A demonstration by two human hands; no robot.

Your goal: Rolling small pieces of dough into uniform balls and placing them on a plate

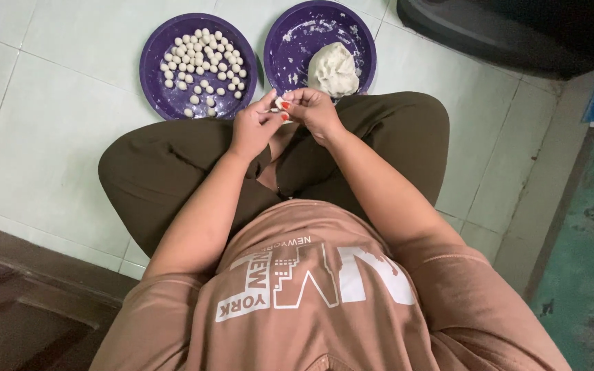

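I sit cross-legged on a tiled floor. My left hand [254,127] and my right hand [316,110] meet above my knees, and their fingertips pinch one small piece of white dough [280,104] between them. Just beyond my hands stands a purple plate [297,31] smeared with flour, holding a large lump of white dough [333,70]. To its left, a second purple plate [156,75] holds several small white dough balls [204,58].
Pale green floor tiles [56,124] surround the plates. A dark object [489,34] lies at the top right. A dark wooden threshold [29,288] runs along the lower left, and a teal painted floor [586,261] is on the right.
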